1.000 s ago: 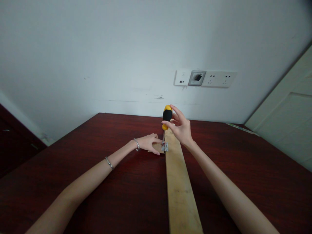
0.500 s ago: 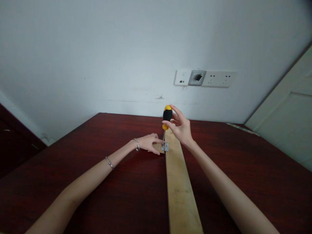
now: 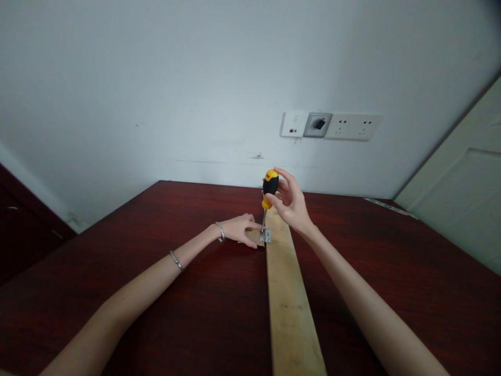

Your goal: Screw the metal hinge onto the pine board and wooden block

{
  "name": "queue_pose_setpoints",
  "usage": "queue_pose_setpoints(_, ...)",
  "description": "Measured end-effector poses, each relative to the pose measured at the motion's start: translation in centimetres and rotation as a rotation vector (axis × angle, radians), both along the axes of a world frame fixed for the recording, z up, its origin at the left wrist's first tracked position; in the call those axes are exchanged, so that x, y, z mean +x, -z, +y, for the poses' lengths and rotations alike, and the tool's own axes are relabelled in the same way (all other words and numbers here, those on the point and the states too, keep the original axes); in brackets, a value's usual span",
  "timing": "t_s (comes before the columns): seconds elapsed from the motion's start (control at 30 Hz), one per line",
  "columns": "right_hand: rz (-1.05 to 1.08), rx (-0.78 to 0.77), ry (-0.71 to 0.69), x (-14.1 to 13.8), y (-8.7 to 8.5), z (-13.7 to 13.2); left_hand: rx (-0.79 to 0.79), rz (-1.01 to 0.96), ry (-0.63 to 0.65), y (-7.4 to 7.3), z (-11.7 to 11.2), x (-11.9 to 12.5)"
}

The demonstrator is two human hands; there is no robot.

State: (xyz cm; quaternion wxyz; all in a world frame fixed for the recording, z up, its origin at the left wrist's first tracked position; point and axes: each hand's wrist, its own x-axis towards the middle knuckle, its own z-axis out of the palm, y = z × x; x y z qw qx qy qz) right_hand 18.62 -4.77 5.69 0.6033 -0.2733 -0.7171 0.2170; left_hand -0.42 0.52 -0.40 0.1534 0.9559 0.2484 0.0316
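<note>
My right hand (image 3: 293,208) grips the yellow and black handle of a screwdriver (image 3: 271,185), which stands nearly upright with a slight tilt. Its shaft points down to a small metal hinge (image 3: 267,236). The hinge spans the seam between a long wooden board (image 3: 291,308) and a small thin wooden piece (image 3: 254,237) at the board's left side. Thumb and fingers of my left hand (image 3: 238,228) are on the small piece, holding it close to the hinge. Whether a screw sits under the tip is too small to tell.
The dark red tabletop (image 3: 188,313) lies under both arms. Behind it rises a white wall with sockets (image 3: 348,127) and a black plug (image 3: 319,124). A pale door (image 3: 465,193) is at the right. A thin strip (image 3: 389,207) lies along the far right edge.
The screwdriver's handle has turned a little and leans slightly further right, with my right fingers shifted on it. My left hand, the hinge and the boards stay in place.
</note>
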Motion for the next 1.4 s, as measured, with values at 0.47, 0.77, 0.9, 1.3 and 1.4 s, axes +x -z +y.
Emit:
queue_pose_setpoints(0.47,-0.023,0.006,0.038,0.2,-1.1,-0.1,0.010,-0.065,-0.021,0.4,0.2,0.0)
queue_pose_setpoints(0.77,-0.037,0.033,0.083,0.1,-1.1,0.1,0.039,-0.106,-0.070,0.3,-0.3,0.0)
queue_pose_setpoints(0.9,-0.050,0.049,0.096,0.1,-0.9,0.4,0.043,-0.101,-0.086,0.5,-0.2,0.0)
queue_pose_setpoints(1.3,-0.175,0.102,0.134,0.7,-1.5,-0.2,0.058,-0.070,-0.119,0.3,-0.5,0.1)
queue_pose_setpoints(1.4,-0.141,0.108,0.178,0.5,-1.3,-0.2,0.068,-0.052,-0.130,0.2,-0.6,0.2)
